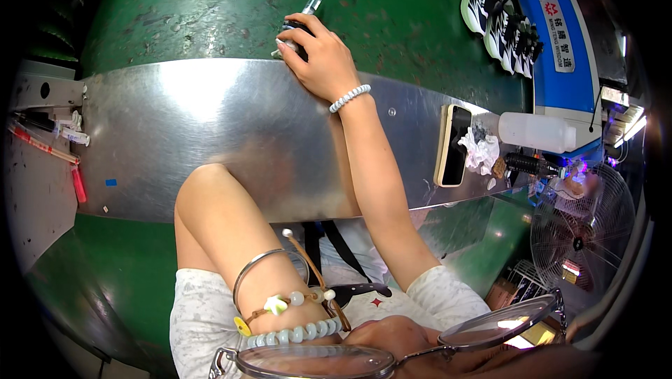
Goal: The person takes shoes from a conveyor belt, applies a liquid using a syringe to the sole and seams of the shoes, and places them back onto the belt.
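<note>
My right hand point(318, 57) reaches forward to where the steel ledge meets the green surface. Its fingers curl over a syringe point(313, 4) with a clear barrel and a thin pale tip pointing away from me. Under the fingers is something dark point(297, 32), mostly covered by the hand; I cannot tell whether it is part of the syringe. A beaded bracelet point(350, 98) circles the right wrist. My left arm point(227, 218) is bent, with its elbow over the ledge and its forearm folded back toward me. Bracelets point(297, 333) ring that wrist, and the left hand itself does not show.
Black-and-white sneakers point(498, 25) sit at the far right beside a blue panel point(560, 36). On the steel ledge point(140, 120) lie a phone point(455, 144), crumpled tissue point(481, 151) and a white bottle point(537, 132). A fan point(581, 239) stands right; pens point(42, 142) lie left.
</note>
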Motion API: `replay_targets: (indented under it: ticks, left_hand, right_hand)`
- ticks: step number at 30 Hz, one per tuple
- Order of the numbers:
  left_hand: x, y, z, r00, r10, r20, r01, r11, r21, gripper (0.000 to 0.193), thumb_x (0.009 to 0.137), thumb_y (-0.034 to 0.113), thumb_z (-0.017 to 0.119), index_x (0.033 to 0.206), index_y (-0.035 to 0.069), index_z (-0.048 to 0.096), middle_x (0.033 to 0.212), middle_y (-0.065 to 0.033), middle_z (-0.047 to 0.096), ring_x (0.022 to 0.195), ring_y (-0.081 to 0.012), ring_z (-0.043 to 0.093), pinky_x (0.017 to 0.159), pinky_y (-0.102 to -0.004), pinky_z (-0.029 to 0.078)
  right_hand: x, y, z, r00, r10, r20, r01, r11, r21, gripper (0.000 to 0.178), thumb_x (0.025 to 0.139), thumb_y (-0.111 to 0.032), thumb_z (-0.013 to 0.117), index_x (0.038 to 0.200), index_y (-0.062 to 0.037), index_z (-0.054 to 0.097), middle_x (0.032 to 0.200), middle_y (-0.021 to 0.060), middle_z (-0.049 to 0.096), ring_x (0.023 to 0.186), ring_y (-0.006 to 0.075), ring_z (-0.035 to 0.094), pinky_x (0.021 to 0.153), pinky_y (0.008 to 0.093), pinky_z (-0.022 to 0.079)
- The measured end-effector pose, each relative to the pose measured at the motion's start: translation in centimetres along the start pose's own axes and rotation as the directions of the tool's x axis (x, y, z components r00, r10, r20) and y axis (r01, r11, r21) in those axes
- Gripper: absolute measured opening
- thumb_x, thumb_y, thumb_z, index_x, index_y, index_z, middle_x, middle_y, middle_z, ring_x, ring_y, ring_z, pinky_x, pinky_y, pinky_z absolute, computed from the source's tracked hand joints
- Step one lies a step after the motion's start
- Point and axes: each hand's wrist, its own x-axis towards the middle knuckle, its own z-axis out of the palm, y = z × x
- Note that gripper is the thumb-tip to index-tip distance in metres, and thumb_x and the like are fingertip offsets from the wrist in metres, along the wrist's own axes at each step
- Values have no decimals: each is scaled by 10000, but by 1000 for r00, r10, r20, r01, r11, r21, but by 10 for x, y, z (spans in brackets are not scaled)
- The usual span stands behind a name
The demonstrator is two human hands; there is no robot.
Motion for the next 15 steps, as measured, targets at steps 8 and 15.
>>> replay_targets:
  ticks: [8, 15]
  left_hand:
    - [-2, 0, -2, 1000, -8, -10, 8, 1000, -5, 265, 855, 166, 556, 1074, 18, 551, 1197, -61, 551, 1137, -183, 480, 994, -338, 353]
    - [-4, -1, -2, 1000, -25, -16, 24, 1000, -20, 264, 854, 171, 558, 1071, 20, 553, 1196, -58, 551, 1137, -181, 479, 993, -336, 352]
  right_hand:
    - [0, 1, 1, 1000, -17, 1, 17, 1000, -5, 169, 833, -234, 588, 898, -104, 675, 1138, 31, 579, 917, 220, 600, 853, 351, 452]
    - [2, 1, 3, 999, -47, -25, 47, 999, -3, 177, 834, -234, 588, 914, -102, 674, 1139, 36, 578, 943, 230, 590, 863, 355, 449]
